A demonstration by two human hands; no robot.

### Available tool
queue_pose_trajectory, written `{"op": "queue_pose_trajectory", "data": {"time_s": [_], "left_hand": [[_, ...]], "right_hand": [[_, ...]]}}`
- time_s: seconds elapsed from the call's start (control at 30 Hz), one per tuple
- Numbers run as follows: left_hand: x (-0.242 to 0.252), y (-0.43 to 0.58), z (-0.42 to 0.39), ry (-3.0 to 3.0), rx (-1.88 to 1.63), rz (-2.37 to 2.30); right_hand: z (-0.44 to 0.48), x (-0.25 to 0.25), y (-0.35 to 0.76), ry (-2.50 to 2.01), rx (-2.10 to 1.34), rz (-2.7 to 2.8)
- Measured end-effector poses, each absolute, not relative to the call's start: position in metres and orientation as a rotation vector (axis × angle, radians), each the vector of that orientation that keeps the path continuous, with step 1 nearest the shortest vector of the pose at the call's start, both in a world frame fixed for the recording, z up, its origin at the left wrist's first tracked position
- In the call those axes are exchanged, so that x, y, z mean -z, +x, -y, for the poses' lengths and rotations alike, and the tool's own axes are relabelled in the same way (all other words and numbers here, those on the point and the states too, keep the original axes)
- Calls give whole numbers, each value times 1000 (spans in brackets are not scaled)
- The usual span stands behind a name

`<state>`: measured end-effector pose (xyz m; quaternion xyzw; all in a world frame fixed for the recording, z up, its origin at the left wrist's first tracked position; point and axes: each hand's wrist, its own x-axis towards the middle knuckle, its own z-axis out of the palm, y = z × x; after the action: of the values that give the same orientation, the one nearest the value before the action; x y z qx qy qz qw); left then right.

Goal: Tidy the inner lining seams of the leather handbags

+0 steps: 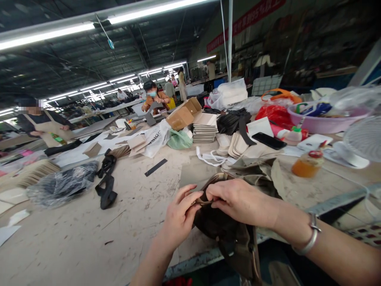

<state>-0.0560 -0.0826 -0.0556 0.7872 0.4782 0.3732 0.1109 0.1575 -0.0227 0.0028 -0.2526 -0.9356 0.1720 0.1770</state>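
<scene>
One dark fabric piece (235, 236): held nearer than one black phone (269, 141), to its left.
Left hand (180, 214): thumb and fingertips clamped on the fabric's edge.
Right hand (236, 200): fingers curled, gripping the same edge.
One red banner (247, 24): far beyond the phone, reading "95%以上".
One white plastic bag (162, 133): left of the phone, lettering unclear.

Lit tubes (157, 11) run beneath a dark roof (166, 35). A red banner (247, 20) crosses the wall (212, 31). The tabletop (74, 234) is pale and scuffed.

Factory wkshp, strip lts (160, 9), cluttered wktable (74, 234), aproned co-wkr (49, 129)
</scene>
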Motion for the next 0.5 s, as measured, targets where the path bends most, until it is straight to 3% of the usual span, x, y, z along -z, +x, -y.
{"op": "queue_pose_trajectory", "data": {"time_s": [0.5], "left_hand": [[54, -55, 80, 2387, -1134, -1253]], "right_hand": [[17, -4, 168, -546, -473, 2707]]}}
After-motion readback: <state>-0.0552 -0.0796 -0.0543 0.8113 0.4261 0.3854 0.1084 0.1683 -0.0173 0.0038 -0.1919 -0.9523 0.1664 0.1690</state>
